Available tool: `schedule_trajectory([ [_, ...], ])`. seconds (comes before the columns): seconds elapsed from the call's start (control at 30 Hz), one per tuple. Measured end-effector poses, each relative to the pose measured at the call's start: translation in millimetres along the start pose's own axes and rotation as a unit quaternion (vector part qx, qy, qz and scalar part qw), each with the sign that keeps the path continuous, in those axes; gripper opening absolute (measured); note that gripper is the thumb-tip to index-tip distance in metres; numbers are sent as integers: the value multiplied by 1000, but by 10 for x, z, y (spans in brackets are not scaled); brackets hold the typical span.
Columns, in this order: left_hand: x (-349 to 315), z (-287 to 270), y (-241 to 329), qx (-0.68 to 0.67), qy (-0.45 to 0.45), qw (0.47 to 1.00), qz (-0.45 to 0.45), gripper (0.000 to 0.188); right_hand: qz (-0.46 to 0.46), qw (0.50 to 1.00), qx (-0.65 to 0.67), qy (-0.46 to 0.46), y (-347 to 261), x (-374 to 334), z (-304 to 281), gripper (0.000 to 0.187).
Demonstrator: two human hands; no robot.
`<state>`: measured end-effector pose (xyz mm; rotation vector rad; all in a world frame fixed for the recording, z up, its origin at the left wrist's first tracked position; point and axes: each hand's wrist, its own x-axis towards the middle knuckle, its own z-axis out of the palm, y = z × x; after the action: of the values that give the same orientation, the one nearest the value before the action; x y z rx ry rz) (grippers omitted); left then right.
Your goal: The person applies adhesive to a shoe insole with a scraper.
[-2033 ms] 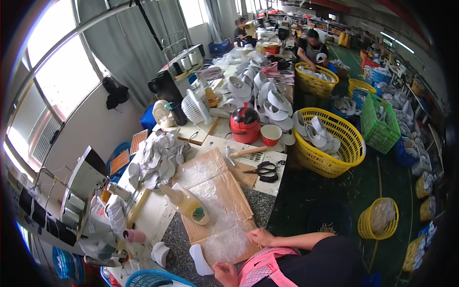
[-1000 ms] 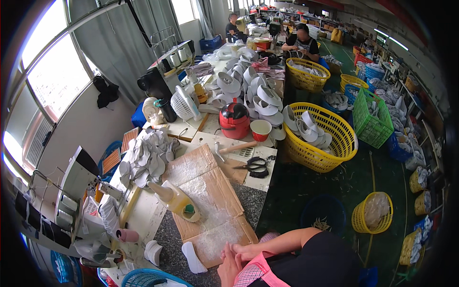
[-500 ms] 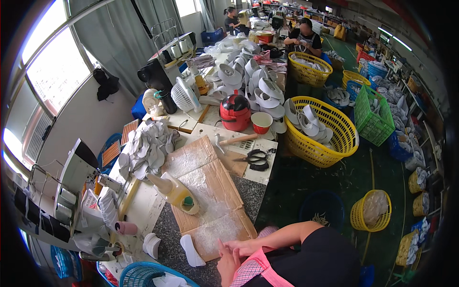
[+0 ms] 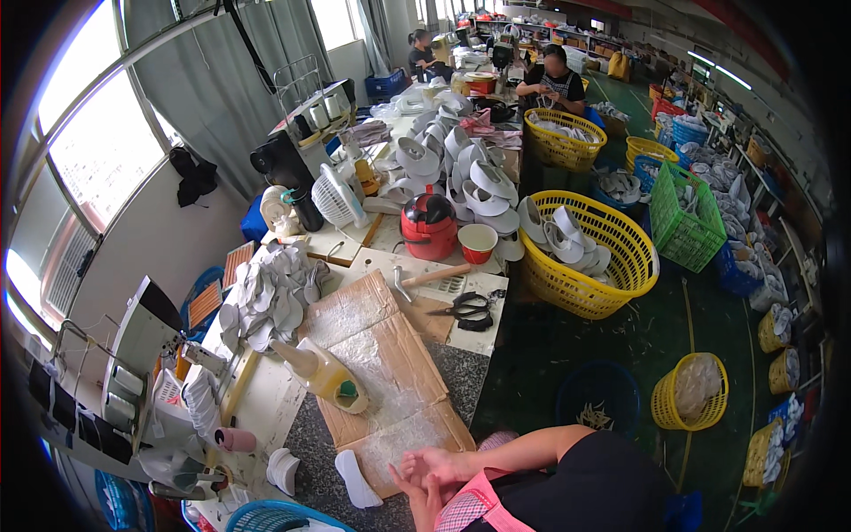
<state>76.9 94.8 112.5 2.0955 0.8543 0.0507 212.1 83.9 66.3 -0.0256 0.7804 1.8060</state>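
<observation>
A heap of grey insoles (image 4: 270,297) is lying at the left of the workbench (image 4: 292,390), well apart from the hands. Just right of it, a squeeze bottle of yellowish glue (image 4: 324,377) with a green cap is lying on its side, its nozzle pointing up and left, resting partly on the flattened cardboard sheet (image 4: 381,372) that is covering the bench. A single white insole (image 4: 356,479) is lying on the grey stone surface near the cardboard's lower corner, just beside the hands but not touching them.

At the bottom edge, the left hand (image 4: 424,498) and the right hand (image 4: 436,463) are meeting against each other over the cardboard's near corner. The right hand's fingers are lying loosely spread and are gripping nothing; the left hand is showing an open palm under it, though I cannot tell whether anything small is sitting between them.

Farther right, black scissors (image 4: 465,310) and a wooden-handled hammer (image 4: 425,277) are resting on a white board, and a yellow basket (image 4: 585,257) of white shoe pieces is standing beside the bench.
</observation>
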Motion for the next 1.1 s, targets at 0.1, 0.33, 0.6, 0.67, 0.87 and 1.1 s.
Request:
schedule_trajectory([
  [0.1, 41, 11, 44, -10, 6, 999, 32, 80, -12, 999, 15, -34, 12, -151, 35, 30],
  [0.33, 76, 164, 88, -40, 18, 994, 104, 80, -53, 997, -20, -61, -24, -310, -190, 25],
  [0.6, 60, 406, 157, -80, 59, 978, 182, 79, -118, 988, -100, -2, -16, -639, -246, 23],
  [0.67, 119, 467, 187, -88, 74, 973, 199, 79, -109, 987, -120, 4, -77, -715, -246, 23],
  [0.87, 107, 552, 396, -167, 45, 971, 165, 80, -112, 969, -218, 28, -6, -1113, 48, 21],
  [1.1, 183, 510, 643, -4, 37, 985, 167, 77, -163, 949, -212, 166, -260, -945, 17, 20],
])
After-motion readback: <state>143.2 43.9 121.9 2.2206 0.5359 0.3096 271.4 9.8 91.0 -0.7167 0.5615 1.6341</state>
